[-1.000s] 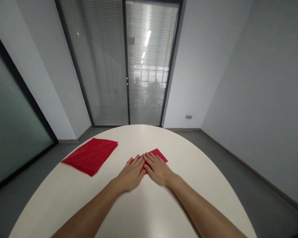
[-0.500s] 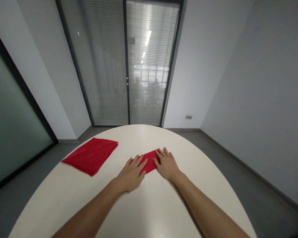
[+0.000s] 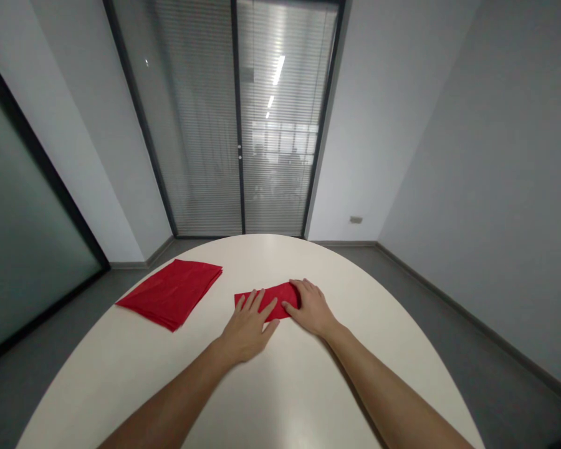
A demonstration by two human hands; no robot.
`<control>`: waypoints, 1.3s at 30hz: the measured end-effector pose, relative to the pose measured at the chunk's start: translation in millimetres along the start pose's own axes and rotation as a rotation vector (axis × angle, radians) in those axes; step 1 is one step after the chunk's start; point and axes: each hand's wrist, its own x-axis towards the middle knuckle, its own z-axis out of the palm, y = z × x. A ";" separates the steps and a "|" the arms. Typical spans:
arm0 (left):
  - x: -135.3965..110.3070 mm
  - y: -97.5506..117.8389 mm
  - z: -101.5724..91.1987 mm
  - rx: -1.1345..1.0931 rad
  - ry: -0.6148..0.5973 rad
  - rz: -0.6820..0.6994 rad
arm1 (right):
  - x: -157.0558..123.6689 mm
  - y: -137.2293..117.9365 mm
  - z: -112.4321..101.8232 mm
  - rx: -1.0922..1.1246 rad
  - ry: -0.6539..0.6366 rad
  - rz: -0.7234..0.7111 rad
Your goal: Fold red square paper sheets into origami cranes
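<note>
— White round table [image 3: 280,386], grey walls, glass doors [image 3: 238,125] with blinds at the back. Where's the red sheet against your grips?

— Folded red sheet [image 3: 273,293] lies flat on the table, mid-table, right under both. My left grip [image 3: 247,327] is on its near left part, palm down, fingers spread and straight, so open, just pressing. My right grip [image 3: 311,308] covers the right end, fingers bent over the far edge, thumb at the near edge, touching the sheet.

— Right one closed on it?

— Cannot tell. The thumb tip meets the near edge, but whether it goes under the sheet is hidden by the hand itself.

— What else is hard to read?

— The sheet's right end is fully under my right grip, and its near left corner is under my left fingers. Only the far left corner and a strip between the hands show. The number of layers is too small to make out. The table's near rim is cut off at the bottom.

— Anything beside it?

— Stack of red sheets [image 3: 171,292] to the left, well apart from my left grip, flat on the table.
</note>
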 end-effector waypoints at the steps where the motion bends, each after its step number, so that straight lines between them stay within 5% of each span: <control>1: -0.3 -0.3 -0.4 -0.003 -0.008 0.000 | 0.8 1.8 0.9 0.040 0.030 -0.010; 9: 0.0 -1.7 3.9 0.025 0.072 0.030 | 5.7 5.7 7.3 0.350 0.152 -0.159; 14: 1.6 -0.8 6.9 0.012 0.118 -0.016 | 3.7 0.7 7.0 0.429 0.070 -0.163; 24: 2.8 -1.0 11.5 0.039 0.212 -0.055 | 2.2 -9.6 -2.5 0.233 -0.070 -0.401; 36: 2.8 -2.9 12.6 0.131 0.185 -0.046 | -12.2 -37.0 -11.0 0.051 -0.036 -0.346; 39: 2.0 -1.5 10.1 0.125 0.165 -0.049 | -20.4 -43.1 -1.9 -0.001 -0.197 -0.305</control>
